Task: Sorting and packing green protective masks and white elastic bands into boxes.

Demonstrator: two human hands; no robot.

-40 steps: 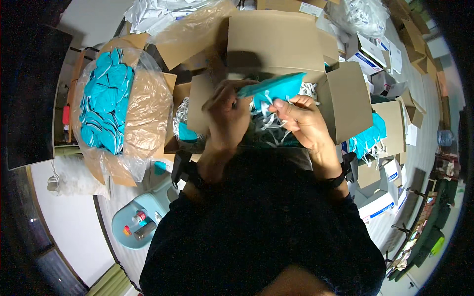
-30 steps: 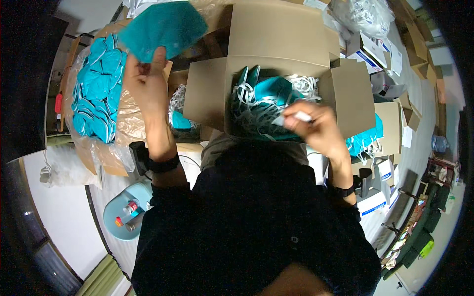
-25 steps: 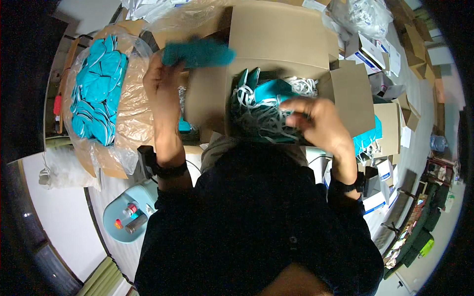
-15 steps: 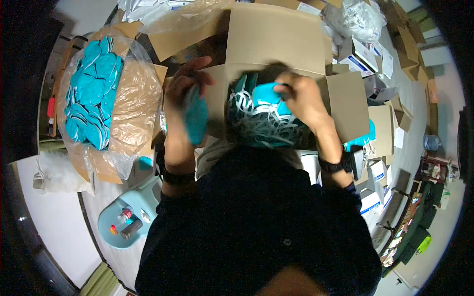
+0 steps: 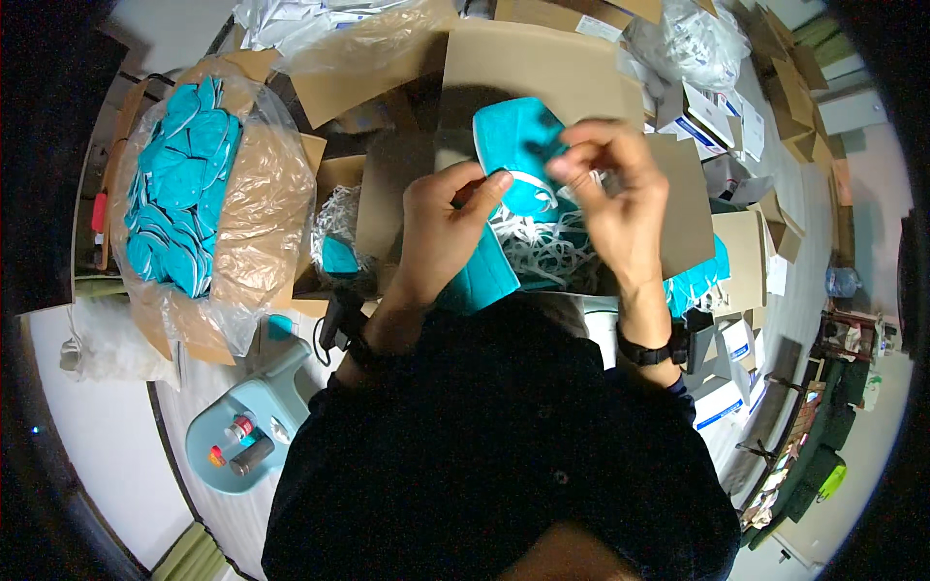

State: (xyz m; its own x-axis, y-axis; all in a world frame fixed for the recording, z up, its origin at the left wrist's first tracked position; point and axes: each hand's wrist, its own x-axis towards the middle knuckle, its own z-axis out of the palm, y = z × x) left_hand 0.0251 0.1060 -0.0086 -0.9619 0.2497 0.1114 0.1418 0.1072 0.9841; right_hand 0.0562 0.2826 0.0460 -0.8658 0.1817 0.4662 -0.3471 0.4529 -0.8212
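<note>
A teal face mask (image 5: 518,131) with a white rim and a white strap is held up over an open cardboard box. My left hand (image 5: 448,218) pinches its lower left edge between thumb and fingers. A second teal mask (image 5: 489,269) hangs below that hand, partly hidden by it; how it is held is unclear. At the mask's right edge, my right hand (image 5: 620,184) is closed in a pinch, its fingertips blurred by motion. Inside the box lie more teal masks and a tangle of white straps (image 5: 542,247). The box's far flap (image 5: 591,73) stands up.
On the left a plastic-lined carton (image 5: 257,208) holds a pile of teal masks (image 5: 189,160). Another box with straps (image 5: 339,218) stands beside the left forearm. Below it is a pale blue stool (image 5: 208,426) with bottles on it. White boxes (image 5: 722,397) and cartons crowd the right.
My left hand has moved right, over the box, with its mask. The mask in my right hand has come up out of the box, and my left hand now pinches it too.
</note>
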